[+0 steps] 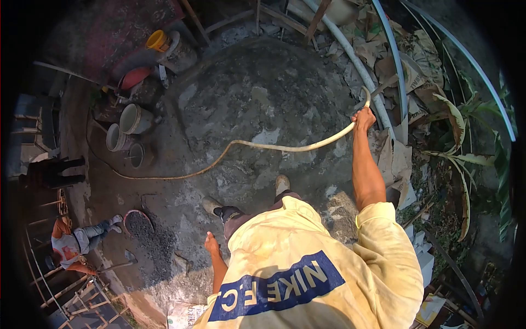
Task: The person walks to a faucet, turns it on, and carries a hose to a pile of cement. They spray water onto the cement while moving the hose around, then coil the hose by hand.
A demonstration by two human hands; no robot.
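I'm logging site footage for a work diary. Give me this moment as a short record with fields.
right hand: raised, closed around the hose near its end
left hand: down at the side, open, holding nothing
hose: runs left across the grey mound, then curves up towards the buckets
lower left: a co-worker bent low, shovel by a gravel pile
right side: paper sacks and a white pipe
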